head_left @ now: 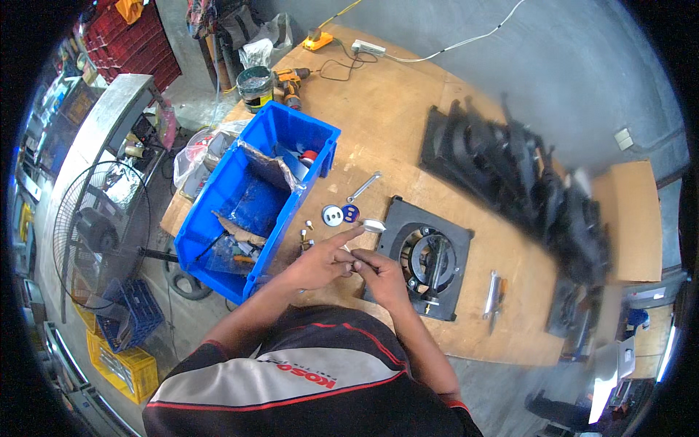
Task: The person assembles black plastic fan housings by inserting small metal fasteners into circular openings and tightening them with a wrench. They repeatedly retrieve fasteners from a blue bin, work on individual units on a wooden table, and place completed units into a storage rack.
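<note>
My left hand (320, 264) and my right hand (381, 277) meet over the near edge of the table. Their fingertips are pinched together on something too small to make out. The left index finger points out toward a small white rounded piece (374, 226). Just right of my hands lies a black square frame (460, 237) with a round burner-like ring (413, 256) in its middle. Beyond the left hand are several small brass fittings (310, 225), a white disc (333, 215), a blue disc (351, 213) and a wrench (364, 187).
A blue divided bin (211, 211) holds scraps and small parts at the left. Stacked black frames (502, 171) line the right side, beside a cardboard box (632, 218). More wrenches (491, 295) lie at the right. A cordless drill (293, 86) and a tub (255, 87) stand far left.
</note>
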`<act>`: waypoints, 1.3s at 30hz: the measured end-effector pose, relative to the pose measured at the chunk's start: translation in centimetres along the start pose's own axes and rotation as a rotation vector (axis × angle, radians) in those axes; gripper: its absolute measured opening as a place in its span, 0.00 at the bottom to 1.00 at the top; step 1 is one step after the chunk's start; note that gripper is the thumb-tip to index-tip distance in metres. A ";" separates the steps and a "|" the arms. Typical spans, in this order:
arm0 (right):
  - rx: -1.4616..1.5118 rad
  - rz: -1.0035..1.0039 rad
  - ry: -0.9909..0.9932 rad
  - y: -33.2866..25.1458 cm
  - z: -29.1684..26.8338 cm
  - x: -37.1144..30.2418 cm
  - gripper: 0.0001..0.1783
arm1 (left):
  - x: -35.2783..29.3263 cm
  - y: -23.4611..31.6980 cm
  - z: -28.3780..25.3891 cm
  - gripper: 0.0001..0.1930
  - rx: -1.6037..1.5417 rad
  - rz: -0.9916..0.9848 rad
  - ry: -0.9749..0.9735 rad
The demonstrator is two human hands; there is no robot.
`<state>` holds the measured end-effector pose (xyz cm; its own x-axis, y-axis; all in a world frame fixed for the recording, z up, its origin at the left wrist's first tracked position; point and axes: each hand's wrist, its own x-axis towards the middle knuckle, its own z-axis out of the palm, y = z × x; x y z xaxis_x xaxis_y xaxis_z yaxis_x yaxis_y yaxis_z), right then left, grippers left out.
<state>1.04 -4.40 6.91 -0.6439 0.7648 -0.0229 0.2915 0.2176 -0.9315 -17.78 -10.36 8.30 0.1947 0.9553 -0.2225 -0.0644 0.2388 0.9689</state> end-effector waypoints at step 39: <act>-0.146 0.013 -0.103 1.0 4.0 1.6 0.15 | 1.4 -7.8 0.3 0.08 0.010 0.141 0.550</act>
<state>-2.57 -5.38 4.50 -0.7063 0.7035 -0.0790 0.3955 0.2996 -0.8682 -16.74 -10.90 0.42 -0.3537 0.9286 -0.1123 -0.0434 0.1036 0.9937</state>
